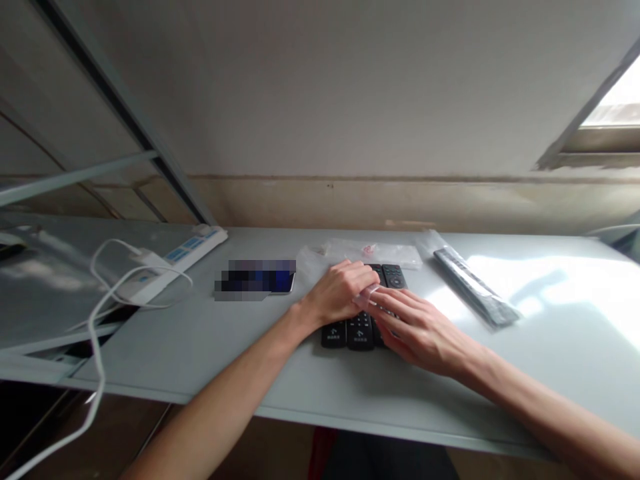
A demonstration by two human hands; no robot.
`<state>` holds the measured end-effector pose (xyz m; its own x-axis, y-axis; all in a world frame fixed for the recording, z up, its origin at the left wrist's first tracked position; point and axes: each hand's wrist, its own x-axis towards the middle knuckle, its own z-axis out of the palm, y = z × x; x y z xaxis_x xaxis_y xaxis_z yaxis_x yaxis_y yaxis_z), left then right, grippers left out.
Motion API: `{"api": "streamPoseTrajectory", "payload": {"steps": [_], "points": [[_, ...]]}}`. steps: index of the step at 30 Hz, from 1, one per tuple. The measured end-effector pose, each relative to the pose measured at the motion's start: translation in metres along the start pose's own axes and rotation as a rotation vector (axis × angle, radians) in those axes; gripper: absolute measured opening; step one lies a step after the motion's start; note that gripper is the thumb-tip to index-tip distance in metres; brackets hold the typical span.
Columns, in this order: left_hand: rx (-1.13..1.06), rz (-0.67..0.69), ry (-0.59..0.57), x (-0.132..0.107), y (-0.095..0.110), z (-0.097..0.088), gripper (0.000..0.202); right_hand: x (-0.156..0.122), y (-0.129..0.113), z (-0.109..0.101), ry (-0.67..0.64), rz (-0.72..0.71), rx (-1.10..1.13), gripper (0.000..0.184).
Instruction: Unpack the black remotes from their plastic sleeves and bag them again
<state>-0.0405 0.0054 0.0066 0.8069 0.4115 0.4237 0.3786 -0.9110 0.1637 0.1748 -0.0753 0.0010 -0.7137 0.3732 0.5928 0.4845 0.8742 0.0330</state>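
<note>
I see both hands over a row of black remote controls (361, 313) lying side by side on the pale table (550, 320), near its middle. My left hand (339, 292) rests on top of the remotes with the fingers curled inward, and its fingertips seem to pinch a small scrap of clear plastic, though I cannot tell how firmly. My right hand (419, 328) lies flat at about four o'clock from the left, fingers stretched long and close together across the lower ends of the remotes, touching them. At one o'clock from the hands a single remote in a clear bag (475, 288) lies slanted, well apart. Flat clear bags (373, 253) lie just beyond the remotes at twelve o'clock. A phone (260, 277) lies at nine o'clock, and a white power strip (175, 261) with a looping cable lies farther left.
</note>
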Motion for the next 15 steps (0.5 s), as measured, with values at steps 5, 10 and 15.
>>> {"api": "streamPoseTrajectory", "payload": {"steps": [5, 10, 15], "points": [[0.048, -0.022, 0.019, 0.0009, 0.0013, -0.0014, 0.015, -0.0015, -0.0023, -0.0013, 0.028, 0.022, 0.004, 0.034], [0.090, -0.010, 0.011, 0.0025, 0.0035, -0.0026, 0.014, 0.0020, -0.0041, -0.0025, 0.054, 0.036, 0.017, 0.033], [0.102, 0.009, 0.019, 0.0021, 0.0041, -0.0025, 0.012, 0.0002, -0.0021, -0.0012, 0.061, 0.001, 0.054, 0.041]]}}
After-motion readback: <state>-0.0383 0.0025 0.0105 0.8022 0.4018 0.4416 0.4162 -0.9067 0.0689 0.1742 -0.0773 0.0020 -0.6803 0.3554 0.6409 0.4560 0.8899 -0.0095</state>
